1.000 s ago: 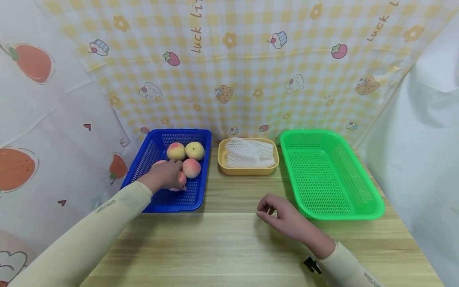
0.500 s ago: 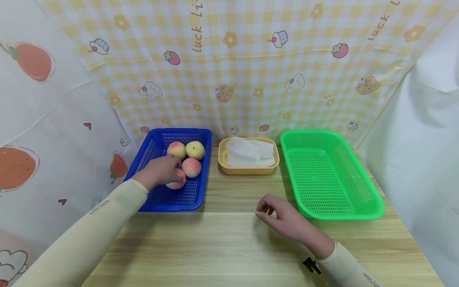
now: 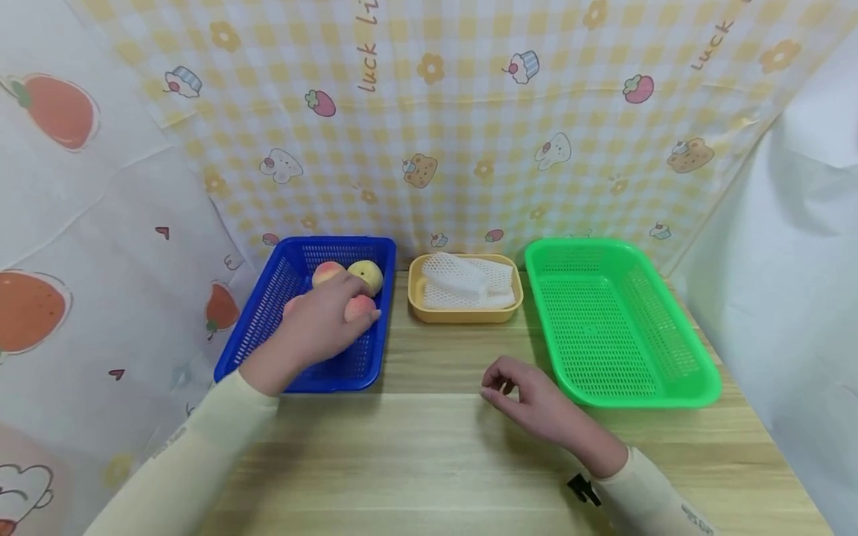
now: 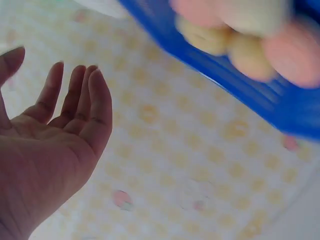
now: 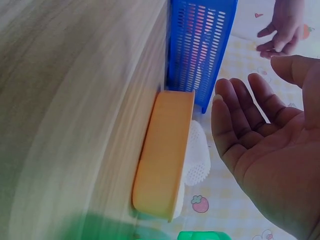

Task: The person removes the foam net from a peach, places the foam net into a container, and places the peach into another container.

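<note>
My left hand (image 3: 315, 320) hovers over the blue basket (image 3: 244, 339) in the head view. Nothing lies in its relaxed, gently bent fingers (image 4: 100, 107), as the left wrist view shows. Several peaches sit in that basket: a pink-topped peach (image 3: 326, 271), a yellow peach (image 3: 369, 274) and a pink peach (image 3: 360, 305) are partly visible, and the hand covers part of the group. Low above the table, left of the green basket (image 3: 670, 398), my right hand (image 3: 536, 406) hangs loosely curled and holds nothing; the right wrist view shows its bare palm.
Between the two baskets stands a small yellow tray (image 3: 462, 316) with white foam net sleeves (image 3: 456, 277) in it. The wooden table (image 3: 415, 447) runs toward me in front. A checked cloth (image 3: 456, 119) hangs close behind the containers.
My left hand has left the peaches it was among and risen above the basket, toward me. Its fingers have loosened, with no peach taken. My right hand has stayed in place.
</note>
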{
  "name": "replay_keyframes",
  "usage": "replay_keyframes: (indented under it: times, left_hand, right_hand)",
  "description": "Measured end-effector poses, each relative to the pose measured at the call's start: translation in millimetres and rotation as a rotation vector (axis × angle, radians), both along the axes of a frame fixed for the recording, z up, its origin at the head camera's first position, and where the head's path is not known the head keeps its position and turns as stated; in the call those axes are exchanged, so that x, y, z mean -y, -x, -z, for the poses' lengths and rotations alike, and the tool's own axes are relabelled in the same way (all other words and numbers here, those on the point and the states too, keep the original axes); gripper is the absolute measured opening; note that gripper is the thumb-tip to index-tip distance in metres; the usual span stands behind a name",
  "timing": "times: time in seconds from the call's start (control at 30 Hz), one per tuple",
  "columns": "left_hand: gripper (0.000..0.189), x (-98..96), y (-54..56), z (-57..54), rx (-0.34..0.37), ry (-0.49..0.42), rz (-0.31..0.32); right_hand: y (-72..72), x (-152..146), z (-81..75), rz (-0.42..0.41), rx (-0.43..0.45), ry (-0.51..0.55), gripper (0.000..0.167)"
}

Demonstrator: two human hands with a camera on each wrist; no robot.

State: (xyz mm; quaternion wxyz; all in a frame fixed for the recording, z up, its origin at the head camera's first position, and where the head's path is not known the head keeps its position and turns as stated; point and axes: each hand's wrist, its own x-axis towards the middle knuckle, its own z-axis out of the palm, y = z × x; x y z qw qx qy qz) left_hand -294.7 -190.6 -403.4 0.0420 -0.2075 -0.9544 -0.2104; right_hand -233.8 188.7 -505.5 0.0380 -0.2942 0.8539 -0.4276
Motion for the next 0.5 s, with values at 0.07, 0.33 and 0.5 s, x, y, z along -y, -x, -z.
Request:
replay_keyframes:
  times: [0.07,0.33,0.5]
  left_hand:
    - [0.033,-14.7,-10.6,1.4,-0.055,-0.023,0.044]
    - [0.035,-51.4,-31.8,20.7,-0.082,-0.023,0.109]
    - [0.055,-73.2,-42.5,34.7,-0.078,-0.017,0.105]
  right_hand:
    - [1.0,-0.4,-0.9,0.004,-0.015,0.006,0.006]
    - [3.6,-1.6,1.2,0.019,-0.041,0.005,0.005]
    - [2.8,1.8,2.0,0.102,-0.113,-0.059,0.014]
